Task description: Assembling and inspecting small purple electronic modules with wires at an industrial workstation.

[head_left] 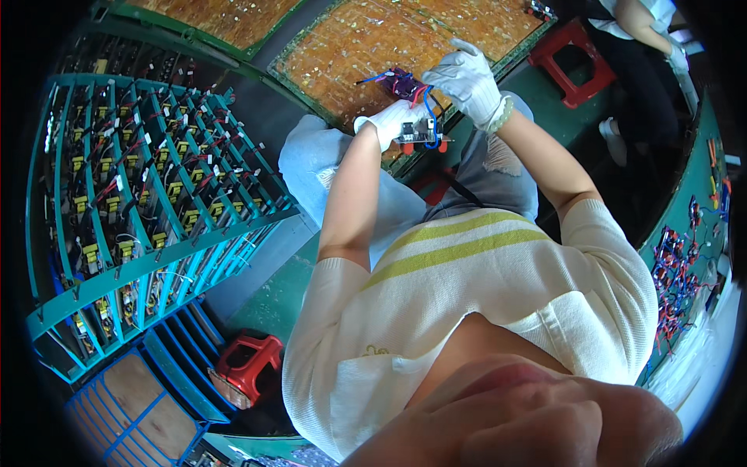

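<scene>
Both my hands wear white gloves and are raised in front of me above my lap. My left hand (387, 121) grips a small circuit board (418, 134) with red, blue and black wires hanging from it. My right hand (469, 80) is closed around a purple part (405, 82) with wires, just above that board. The two pieces are linked by a blue wire (429, 109). Below them lies a wide orange panel (366, 47) covered with small parts.
A teal rack (140, 187) full of circuit boards stands at my left. Red stools (250, 364) (574, 58) sit on the floor. Another person (646, 47) sits at the upper right. A green bench (689, 257) with wired parts runs along my right.
</scene>
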The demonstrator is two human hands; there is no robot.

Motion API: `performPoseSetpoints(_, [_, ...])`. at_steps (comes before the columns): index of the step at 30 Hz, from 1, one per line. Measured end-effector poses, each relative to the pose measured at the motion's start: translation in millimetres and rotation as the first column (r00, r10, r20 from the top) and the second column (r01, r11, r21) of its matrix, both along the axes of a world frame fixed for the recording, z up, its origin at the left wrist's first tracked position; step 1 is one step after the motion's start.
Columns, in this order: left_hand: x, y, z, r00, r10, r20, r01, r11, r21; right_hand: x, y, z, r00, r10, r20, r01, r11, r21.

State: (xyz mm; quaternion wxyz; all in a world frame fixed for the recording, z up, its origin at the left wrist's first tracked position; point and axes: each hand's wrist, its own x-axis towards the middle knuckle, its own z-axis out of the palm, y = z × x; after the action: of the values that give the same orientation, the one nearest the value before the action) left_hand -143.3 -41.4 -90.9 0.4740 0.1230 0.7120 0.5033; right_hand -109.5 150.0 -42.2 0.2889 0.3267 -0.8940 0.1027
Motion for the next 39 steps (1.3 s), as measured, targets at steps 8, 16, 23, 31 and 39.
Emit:
performPoseSetpoints(8, [-8,5,-25,0.744,0.468,-0.476,-0.604,0.776,-0.182,10,-41,-36,0.887,-0.460,0.051,0.377,0.655,-0.655])
performPoseSetpoints(16, [8,10,6,0.722,0.672,-0.167,-0.692,0.696,-0.192,5,-59,-53,0.704,0.061,0.708,0.475,0.701,-0.533])
performPoseSetpoints(23, [-8,14,-25,0.702,0.638,0.315,-0.665,0.747,-0.032,-4,-41,-60,0.580,-0.028,0.814,0.451,0.843,-0.292])
performPoseSetpoints(31, [-11,14,-41,0.767,0.611,0.195,-0.642,0.737,0.211,4,-39,-53,0.733,-0.121,0.669,0.543,0.696,-0.469])
performPoseSetpoints(39, [-9,-20,4,0.504,0.405,0.763,-0.830,0.472,0.297,-8,-36,-48,0.660,0.332,0.673,0.734,-0.477,-0.484])
